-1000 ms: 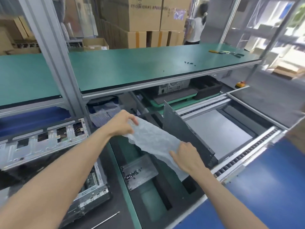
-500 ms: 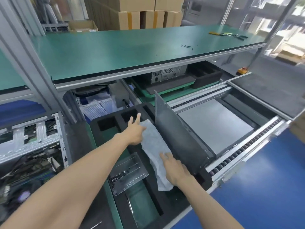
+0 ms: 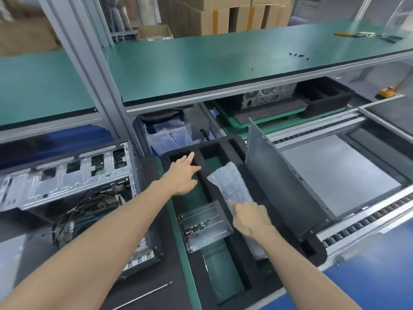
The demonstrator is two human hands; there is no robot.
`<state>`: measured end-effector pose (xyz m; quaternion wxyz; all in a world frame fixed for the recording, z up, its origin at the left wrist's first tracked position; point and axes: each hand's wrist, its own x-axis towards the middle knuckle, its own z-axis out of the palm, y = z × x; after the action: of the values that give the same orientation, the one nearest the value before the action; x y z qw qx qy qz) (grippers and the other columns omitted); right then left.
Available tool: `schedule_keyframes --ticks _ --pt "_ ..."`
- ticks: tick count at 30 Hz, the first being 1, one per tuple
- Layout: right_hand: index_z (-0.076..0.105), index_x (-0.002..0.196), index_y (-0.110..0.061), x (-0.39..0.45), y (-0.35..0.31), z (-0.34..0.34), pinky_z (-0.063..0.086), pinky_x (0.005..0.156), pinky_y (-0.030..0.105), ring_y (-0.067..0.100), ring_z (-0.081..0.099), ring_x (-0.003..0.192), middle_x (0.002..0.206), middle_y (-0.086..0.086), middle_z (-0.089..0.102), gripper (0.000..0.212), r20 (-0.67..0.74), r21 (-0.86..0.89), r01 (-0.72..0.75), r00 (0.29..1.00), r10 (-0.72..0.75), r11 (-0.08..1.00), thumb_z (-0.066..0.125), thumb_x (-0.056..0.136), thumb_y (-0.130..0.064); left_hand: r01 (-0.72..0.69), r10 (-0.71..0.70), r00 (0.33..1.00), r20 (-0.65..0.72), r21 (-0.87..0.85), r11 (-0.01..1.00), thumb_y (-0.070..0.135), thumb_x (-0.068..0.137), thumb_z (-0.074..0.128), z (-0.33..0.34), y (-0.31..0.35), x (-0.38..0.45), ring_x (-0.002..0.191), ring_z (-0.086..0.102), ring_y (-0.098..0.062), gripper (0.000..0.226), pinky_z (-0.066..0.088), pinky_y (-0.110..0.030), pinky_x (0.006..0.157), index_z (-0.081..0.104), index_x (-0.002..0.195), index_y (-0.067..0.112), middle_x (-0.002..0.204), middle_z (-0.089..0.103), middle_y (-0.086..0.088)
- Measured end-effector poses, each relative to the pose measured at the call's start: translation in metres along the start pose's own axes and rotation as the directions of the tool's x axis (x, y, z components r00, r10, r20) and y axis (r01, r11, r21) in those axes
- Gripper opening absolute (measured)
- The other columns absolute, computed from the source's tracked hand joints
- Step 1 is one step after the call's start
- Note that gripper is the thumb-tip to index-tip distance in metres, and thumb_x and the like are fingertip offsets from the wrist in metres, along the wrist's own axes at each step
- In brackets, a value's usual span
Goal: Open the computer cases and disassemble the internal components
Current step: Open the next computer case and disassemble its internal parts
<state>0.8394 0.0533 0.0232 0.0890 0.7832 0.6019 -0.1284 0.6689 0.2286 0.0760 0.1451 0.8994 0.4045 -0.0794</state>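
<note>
An opened computer case [image 3: 67, 182] lies at the left, its cables and board exposed. A black foam tray [image 3: 225, 144] sits in the middle. A white bubble-wrap sheet [image 3: 232, 182] lies along the tray's slot beside an upright grey side panel [image 3: 281, 182]. My right hand [image 3: 251, 218] presses on the sheet's near part, fingers bent. My left hand [image 3: 183, 175] hovers over the tray's far-left pockets, fingers spread, holding nothing. A clear plastic dish [image 3: 205, 224] with small dark screws rests in the tray between my hands.
A green shelf [image 3: 201, 59] overhangs the bench, with loose screws [image 3: 298, 55] and tools [image 3: 368, 35] on it. A roller conveyor [image 3: 368, 222] carries a flat grey panel [image 3: 330, 173] at right. Another case [image 3: 266, 96] and foam trays sit behind. A thin metal rod [image 3: 143, 296] lies near the front edge.
The sheet was held up by both hands, then laid down into the tray beside the grey panel. My left hand has let go and moved left; the right still rests on it.
</note>
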Motion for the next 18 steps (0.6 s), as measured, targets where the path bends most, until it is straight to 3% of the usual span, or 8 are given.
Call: schedule_keyframes --ticks 3,7,13,15,18 --pt "0.037 0.147 -0.029 0.009 -0.028 -0.029 0.039 0.056 0.034 0.033 0.065 0.085 0.111 0.001 0.068 0.054 -0.173 -0.038 0.108 0.978 -0.113 0.993 0.045 0.094 -0.018 0.003 -0.004 0.999 -0.032 -0.031 1.0 0.028 0.1 0.052 -0.008 -0.01 -0.018 0.155 0.001 -0.03 0.06 0.012 -0.052 0.124 0.031 0.157 0.024 0.168 -0.007 -0.008" --pt "0.022 0.158 -0.028 0.014 -0.075 -0.063 0.026 0.046 0.029 0.031 0.066 0.083 0.135 -0.005 0.059 0.066 -0.288 -0.087 0.201 0.932 -0.218 0.976 0.046 0.097 -0.021 0.026 -0.034 0.995 -0.098 -0.076 0.997 0.031 0.101 0.053 -0.027 -0.037 -0.053 0.154 0.005 -0.029 0.06 0.013 -0.048 0.124 0.032 0.157 0.024 0.168 -0.003 -0.008" --pt "0.019 0.158 -0.031 0.006 -0.159 -0.095 0.035 0.061 0.035 0.038 0.066 0.091 0.143 -0.001 0.057 0.071 -0.391 -0.057 0.329 0.861 -0.325 0.942 0.048 0.094 -0.023 0.094 -0.131 0.966 -0.222 -0.169 0.981 0.027 0.101 0.054 -0.057 -0.1 -0.13 0.152 0.02 -0.03 0.057 0.023 -0.041 0.119 0.037 0.155 0.023 0.168 0.005 -0.005" --pt "0.021 0.158 -0.031 0.001 -0.187 -0.099 0.035 0.06 0.035 0.038 0.065 0.087 0.141 0.002 0.059 0.071 -0.411 -0.056 0.383 0.833 -0.371 0.922 0.048 0.093 -0.02 0.133 -0.18 0.952 -0.249 -0.192 0.972 0.026 0.101 0.055 -0.062 -0.127 -0.16 0.15 0.026 -0.03 0.056 0.024 -0.041 0.119 0.038 0.154 0.025 0.168 0.008 -0.006" --pt "0.021 0.156 -0.032 -0.006 -0.223 -0.099 0.035 0.058 0.034 0.035 0.06 0.077 0.123 0.005 0.069 0.07 -0.389 -0.047 0.453 0.813 -0.434 0.89 0.047 0.093 -0.015 0.222 -0.269 0.928 -0.259 -0.197 0.955 0.028 0.102 0.055 -0.06 -0.166 -0.203 0.149 0.027 -0.027 0.055 0.02 -0.037 0.12 0.038 0.154 0.025 0.167 0.013 -0.007"
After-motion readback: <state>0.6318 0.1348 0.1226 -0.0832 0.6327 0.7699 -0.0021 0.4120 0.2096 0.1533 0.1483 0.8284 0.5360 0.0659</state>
